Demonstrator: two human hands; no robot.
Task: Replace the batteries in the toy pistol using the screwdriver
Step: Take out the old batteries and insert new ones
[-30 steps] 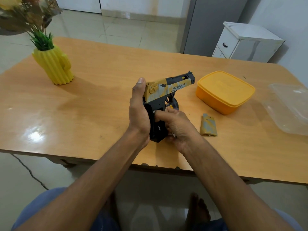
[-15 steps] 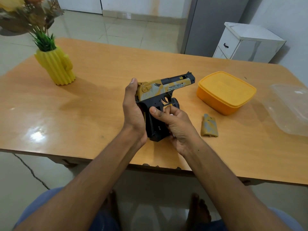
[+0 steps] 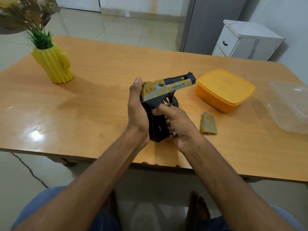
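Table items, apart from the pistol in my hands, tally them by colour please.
Yellow or orange: 3, the cactus vase, the lidded box and the grip cover.
Clear: 1, the plastic container.
Total: 4.

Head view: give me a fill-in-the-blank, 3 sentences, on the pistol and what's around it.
1. The pistol is held off the table by ____ hands.
2. The grip cover lies on the table to the ____ of the right hand.
3. The lid on the box beyond the cover is ____ in colour.

Missing words: both; right; orange
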